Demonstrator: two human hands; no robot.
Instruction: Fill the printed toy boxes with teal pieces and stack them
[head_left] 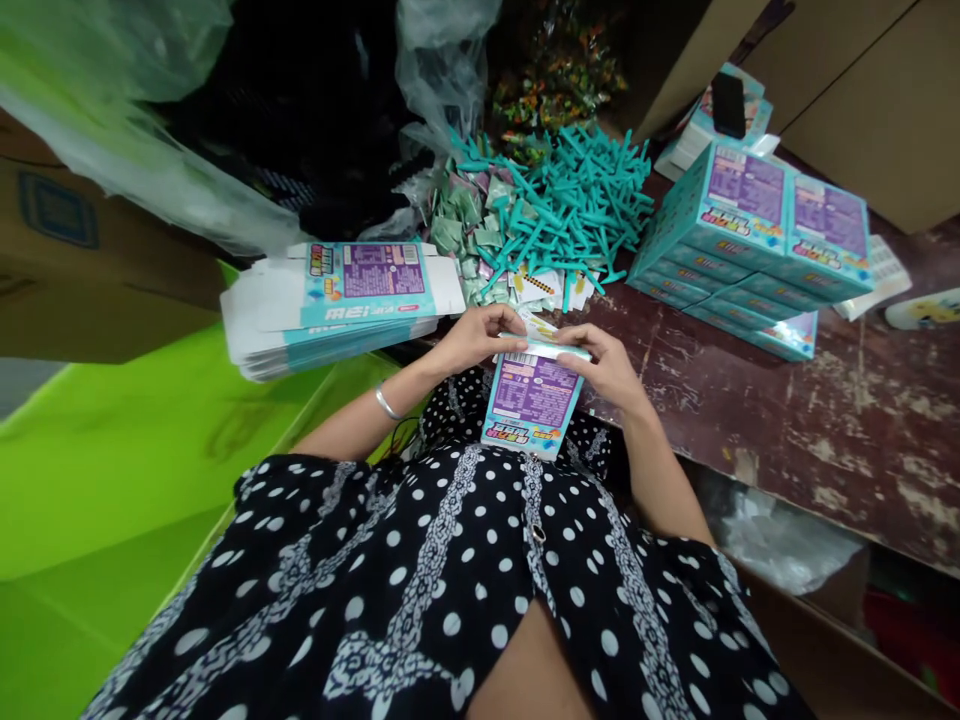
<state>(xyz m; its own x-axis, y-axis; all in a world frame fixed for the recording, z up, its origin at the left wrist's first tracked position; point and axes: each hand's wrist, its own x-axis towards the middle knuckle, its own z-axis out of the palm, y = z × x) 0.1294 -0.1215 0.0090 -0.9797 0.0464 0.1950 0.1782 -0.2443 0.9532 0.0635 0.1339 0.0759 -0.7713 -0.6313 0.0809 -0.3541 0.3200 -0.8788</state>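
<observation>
A teal and purple printed carton (534, 395) is held in front of my body, its white end flap turned toward the table. My left hand (480, 338) grips the flap's left corner with bent fingers. At the right corner, my right hand (601, 362) pinches the same edge between thumb and fingers. Just beyond the carton lie small printed cards (534, 284). Behind them is a heap of teal plastic pickaxe-shaped pieces (574, 205), beside a pile of small green sachets (466, 215).
Flat unfolded cartons (360, 285) are stacked at left. Filled-out cartons (750, 225) stand piled at right on the worn dark red table (847, 425), with a phone (728, 106) behind. A brown cardboard box (97, 250) and bright green sheeting (142, 440) border the left side.
</observation>
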